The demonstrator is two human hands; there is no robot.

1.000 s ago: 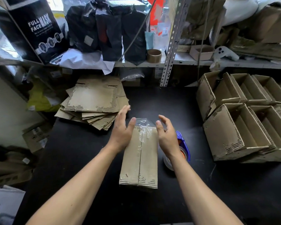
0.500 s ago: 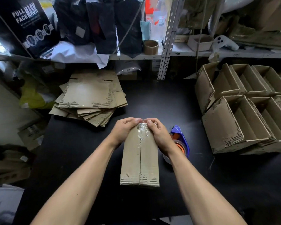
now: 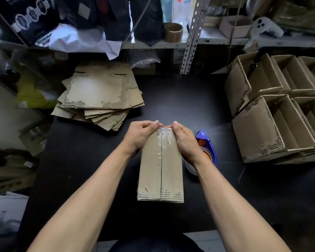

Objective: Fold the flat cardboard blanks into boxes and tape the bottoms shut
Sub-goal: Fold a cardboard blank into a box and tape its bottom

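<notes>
The box [image 3: 160, 166] I'm working on is standing bottom-up on the black table, its two brown flaps meeting along a centre seam with clear tape [image 3: 164, 136] wrinkling over the far end. The flat blanks [image 3: 96, 95] are lying stacked far-left.

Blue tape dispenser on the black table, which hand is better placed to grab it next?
Right. The right hand sits beside the blue tape dispenser; the left hand is across the brown cardboard box.
</notes>
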